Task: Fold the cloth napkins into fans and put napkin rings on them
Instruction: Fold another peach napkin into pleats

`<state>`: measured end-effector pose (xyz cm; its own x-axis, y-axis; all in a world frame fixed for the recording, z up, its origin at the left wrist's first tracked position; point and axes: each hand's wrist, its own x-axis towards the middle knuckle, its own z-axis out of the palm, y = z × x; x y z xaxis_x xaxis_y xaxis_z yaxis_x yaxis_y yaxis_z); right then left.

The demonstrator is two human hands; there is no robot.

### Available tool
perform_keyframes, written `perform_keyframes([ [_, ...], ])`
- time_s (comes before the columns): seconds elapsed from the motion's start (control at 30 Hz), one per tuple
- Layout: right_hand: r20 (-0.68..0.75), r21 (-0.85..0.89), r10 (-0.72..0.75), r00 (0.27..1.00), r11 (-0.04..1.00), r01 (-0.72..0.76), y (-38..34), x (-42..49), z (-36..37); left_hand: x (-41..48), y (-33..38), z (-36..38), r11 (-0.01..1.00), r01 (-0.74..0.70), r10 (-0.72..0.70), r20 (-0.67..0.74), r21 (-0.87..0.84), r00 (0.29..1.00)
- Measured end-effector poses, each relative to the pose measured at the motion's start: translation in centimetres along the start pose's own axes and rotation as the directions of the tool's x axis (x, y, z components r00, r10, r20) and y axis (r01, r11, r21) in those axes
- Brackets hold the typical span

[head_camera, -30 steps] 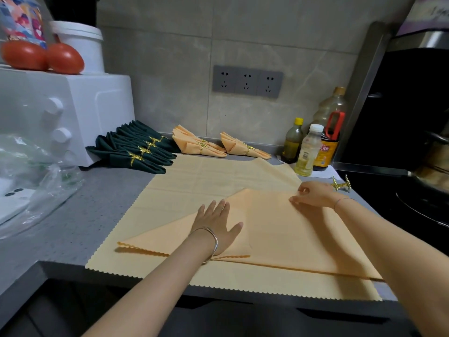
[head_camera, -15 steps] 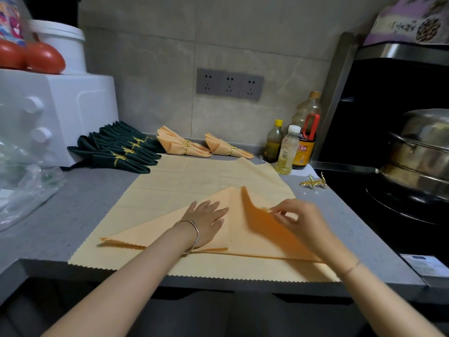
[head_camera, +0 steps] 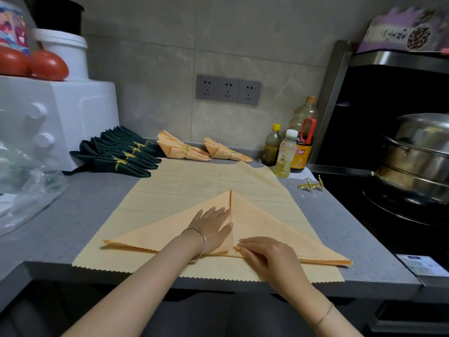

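Just inside counter edge [head_camera: 48, 265]: left hand [head_camera: 213, 229], right hand [head_camera: 264, 254] on napkin [head_camera: 279, 227].

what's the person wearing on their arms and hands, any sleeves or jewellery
Both forearms are bare, with no sleeves in view. The wrist of the left hand carries a thin silver bangle. The wrist of the right hand has a very fine thread-like bracelet. No gloves or rings show.

Single head-worn wide-angle view, looking forward and down, close over the counter [head_camera: 73, 222], wall behind
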<state>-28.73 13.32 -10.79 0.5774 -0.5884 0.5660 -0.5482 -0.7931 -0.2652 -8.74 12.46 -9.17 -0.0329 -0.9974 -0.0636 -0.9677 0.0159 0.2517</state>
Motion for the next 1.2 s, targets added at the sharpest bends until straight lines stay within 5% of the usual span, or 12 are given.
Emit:
perform_keyframes([
  [0.33,0.199,0.073,0.115,0.973,0.989,-0.131,-0.6,0.4,-0.8,-0.2,0.1,0.3,0.997,-0.005,0.003,0.024,0.079,1.0],
  [0.53,0.098,0.054,0.304,0.948,0.949,-0.31,0.7,6.7,-0.3,-0.1,0.2,0.3,0.996,0.0,-0.002,0.024,0.084,1.0],
  [0.8,0.402,-0.152,0.29,0.868,0.956,-0.249,4.1,10.0,3.5,-0.1,0.1,0.2,0.997,0.001,-0.003,0.029,0.083,1.0],
  [1.2,0.479,-0.257,0.345,0.807,0.934,-0.246,6.5,1.0,-3.3,-0.2,0.3,0.1,0.995,0.002,-0.007,0.047,0.1,0.999],
])
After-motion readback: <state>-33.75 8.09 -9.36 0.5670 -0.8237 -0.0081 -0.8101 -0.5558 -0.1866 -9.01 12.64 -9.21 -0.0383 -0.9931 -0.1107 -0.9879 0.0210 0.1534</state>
